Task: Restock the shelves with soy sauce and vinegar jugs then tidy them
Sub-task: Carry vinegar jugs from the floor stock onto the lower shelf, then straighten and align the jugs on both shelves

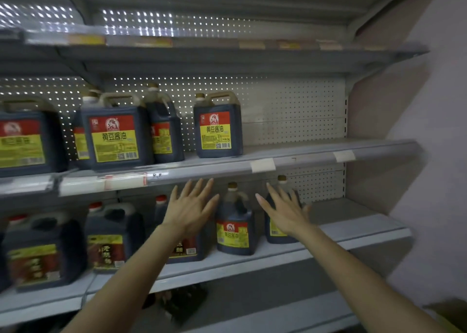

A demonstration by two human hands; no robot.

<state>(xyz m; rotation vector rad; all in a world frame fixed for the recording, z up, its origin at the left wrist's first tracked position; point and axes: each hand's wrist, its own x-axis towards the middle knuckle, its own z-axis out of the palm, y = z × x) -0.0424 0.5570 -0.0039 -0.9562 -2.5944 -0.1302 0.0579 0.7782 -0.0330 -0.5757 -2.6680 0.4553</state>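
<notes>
left hand [192, 208], right hand [285, 212], both spread, flanking soy jug [234, 234]

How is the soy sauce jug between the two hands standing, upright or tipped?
Upright. The jug sits flat on its base on the lower shelf, gold cap straight up, label facing out.

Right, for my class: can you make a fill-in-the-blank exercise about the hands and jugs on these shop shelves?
1. The left hand and right hand are both ____, with fingers spread and nothing held.
2. The lone jug on the middle shelf has a red and ____ label.
3. The small jug between the hands stands on the shelf ____ that one.
4. The big jug left of the left hand has a ____ cap.
Missing words: open; yellow; below; red.
</notes>
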